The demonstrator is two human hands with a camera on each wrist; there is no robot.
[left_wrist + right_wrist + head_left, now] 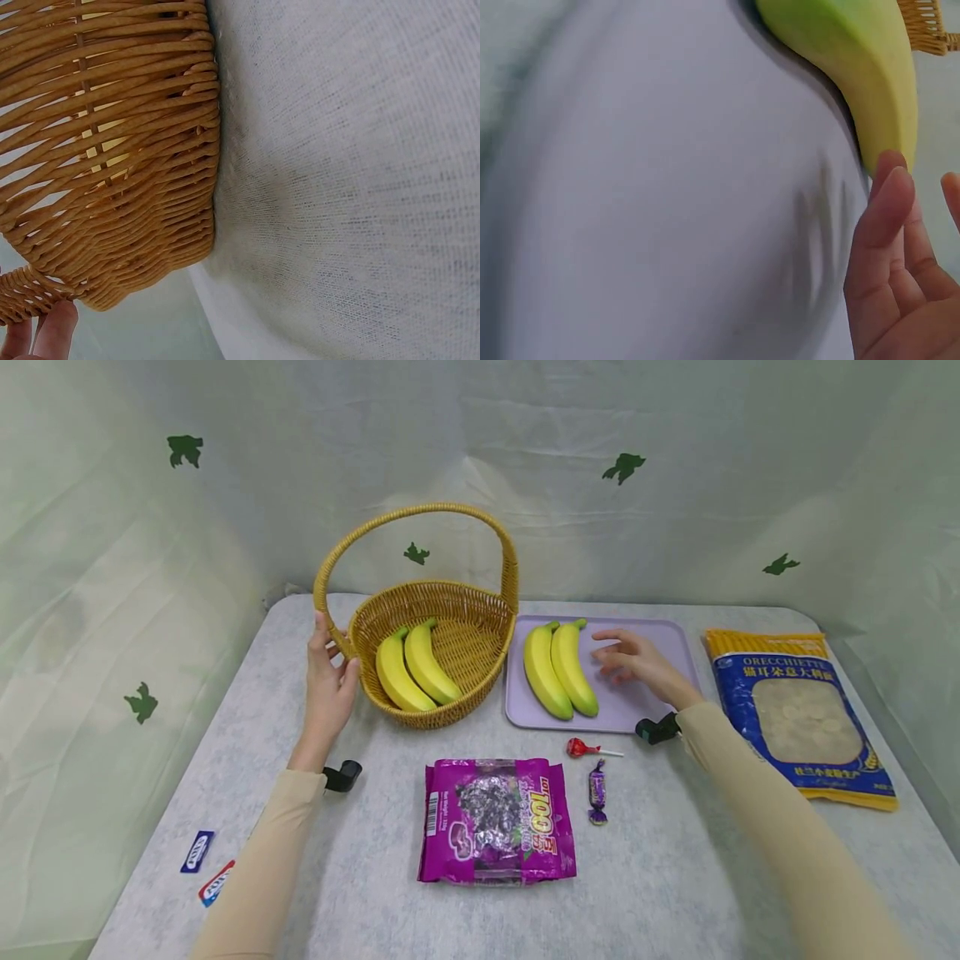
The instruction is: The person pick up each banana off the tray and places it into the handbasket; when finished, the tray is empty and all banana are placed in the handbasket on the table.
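A wicker basket (468,664) with a tall arched handle stands at the back of the table, with two bananas (420,670) lying inside. My left hand (330,681) grips the lower left end of the handle; its fingertips (58,330) show there in the left wrist view. On a lilac tray (637,714) beside the basket lie two more bananas (573,672), side by side. Just right of them, my right hand (637,662) hovers over the tray with loosely bent fingers and holds nothing. In the right wrist view its fingertips overlap the end of a banana (877,97).
A purple candy bag (495,822) lies in front of the basket. Near the tray are a red lollipop (577,747) and a purple wrapped candy (597,792). A blue and yellow orecchiette bag (806,718) lies at right, two small wrapped sweets (197,852) at left.
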